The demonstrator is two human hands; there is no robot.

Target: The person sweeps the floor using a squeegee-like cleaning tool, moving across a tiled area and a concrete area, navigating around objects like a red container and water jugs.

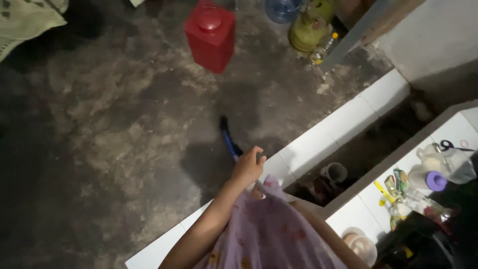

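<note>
a person's left hand (247, 167), just below the centre of the frame, has its fingers curled around the top of a dark, blue-handled tool (229, 140) that slants up and left from the hand over the stained concrete floor (109, 134); what kind of tool it is cannot be told. the forearm runs down to the bottom edge beside a lilac patterned garment (271, 231). the right hand is hidden behind that cloth, so whether its fingers are spread or closed cannot be told. a low white tiled ledge (343, 119) crosses from lower centre to upper right, just beside the hand. at top centre a red plastic container (210, 35) stands on the floor, well apart from the tool; a yellow-green bottle (309, 27) and a blue jug (282, 9) sit at the top right. on the tiled counter (460, 130) at the right edge lie a clear bag (445, 162), a purple lid (436, 180) and bright packets (398, 187).
</note>
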